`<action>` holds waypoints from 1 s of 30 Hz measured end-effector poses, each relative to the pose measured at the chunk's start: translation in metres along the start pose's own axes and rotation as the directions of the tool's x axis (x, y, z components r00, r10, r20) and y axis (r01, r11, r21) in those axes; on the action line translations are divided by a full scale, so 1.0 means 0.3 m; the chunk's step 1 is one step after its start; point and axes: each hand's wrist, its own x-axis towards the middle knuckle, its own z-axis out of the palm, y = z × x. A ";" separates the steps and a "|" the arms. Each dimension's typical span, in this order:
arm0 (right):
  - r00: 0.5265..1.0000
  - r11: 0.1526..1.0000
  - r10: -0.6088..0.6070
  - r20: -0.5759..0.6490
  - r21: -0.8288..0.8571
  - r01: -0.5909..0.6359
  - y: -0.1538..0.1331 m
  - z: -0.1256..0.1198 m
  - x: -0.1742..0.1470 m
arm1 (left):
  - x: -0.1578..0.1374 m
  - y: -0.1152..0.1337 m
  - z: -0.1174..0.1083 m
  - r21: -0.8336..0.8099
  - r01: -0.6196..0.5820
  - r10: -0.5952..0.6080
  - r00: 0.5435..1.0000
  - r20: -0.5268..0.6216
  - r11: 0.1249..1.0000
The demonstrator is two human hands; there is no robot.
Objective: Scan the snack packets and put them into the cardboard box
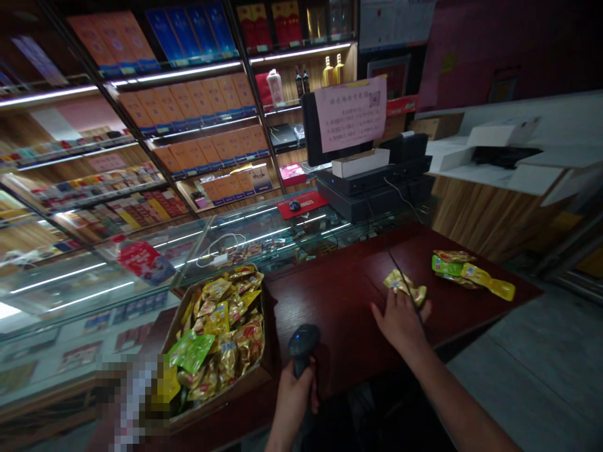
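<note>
My left hand point(291, 394) is wrapped around the handle of a dark handheld barcode scanner point(304, 341), which points up and away over the brown counter point(339, 301). My right hand point(401, 319) rests palm down on the counter, its fingers spread and touching gold snack packets point(394, 280). A thin black cable runs across these packets to my right hand. Left of the scanner stands a cardboard box point(267, 351) filled with gold, yellow and green snack packets point(229, 329). More packets lie to the right, among them a green one point(446, 266) and a yellow one point(492, 285).
Beyond the counter are a glass display case point(254, 220), a monitor point(311, 129) with a paper sign, and a mouse point(294, 205) on a red mat. A red bag point(145, 260) lies on the glass. Boxed goods fill the shelves behind. A blurred patch hides the lower left.
</note>
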 end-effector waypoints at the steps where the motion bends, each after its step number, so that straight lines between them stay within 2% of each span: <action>1: 0.997 0.997 -0.072 0.006 0.035 0.072 -0.041 0.004 -0.021 | 0.000 0.000 0.000 -0.001 0.002 -0.002 1.000 0.000 1.000; 4: 0.979 0.969 -0.205 0.000 0.143 0.203 -0.125 0.023 -0.040 | -0.001 -0.002 0.002 -0.006 0.014 -0.014 1.000 -0.001 1.000; 9: 0.978 0.955 -0.207 0.009 0.218 0.200 -0.121 0.064 0.095 | -0.008 0.002 0.002 -0.018 0.002 -0.002 1.000 0.001 1.000; 11: 0.971 0.961 -0.214 0.107 0.199 0.190 -0.100 0.068 0.160 | -0.012 0.004 0.000 -0.019 0.009 -0.009 1.000 0.014 1.000; 14: 0.917 0.959 -0.266 0.298 0.179 0.221 -0.076 0.056 0.212 | -0.016 0.001 -0.003 -0.024 0.012 -0.011 0.999 0.030 1.000; 16: 0.888 0.952 -0.292 0.355 0.198 0.233 -0.074 0.049 0.211 | -0.016 -0.002 -0.001 -0.025 -0.002 0.002 1.000 0.024 1.000; 19: 0.891 0.897 -0.342 0.300 0.386 0.214 -0.104 0.059 0.167 | -0.014 -0.001 0.004 -0.015 -0.012 0.012 1.000 0.020 1.000; 21: 0.908 0.797 -0.364 0.206 0.572 0.190 -0.144 0.079 0.121 | -0.014 0.004 0.007 -0.009 -0.001 0.001 1.000 0.022 1.000; 23: 0.930 0.704 -0.336 0.148 0.695 0.144 -0.186 0.101 0.076 | -0.015 0.011 0.007 -0.007 0.013 -0.013 1.000 0.023 1.000; 26: 0.950 0.652 -0.277 0.145 0.754 0.075 -0.224 0.123 0.029 | -0.017 0.016 0.004 -0.015 0.022 -0.022 0.999 0.026 1.000; 30: 0.936 0.591 -0.313 0.158 0.804 0.062 -0.213 0.134 0.019 | -0.017 0.019 0.000 -0.017 0.035 -0.034 0.999 0.029 0.999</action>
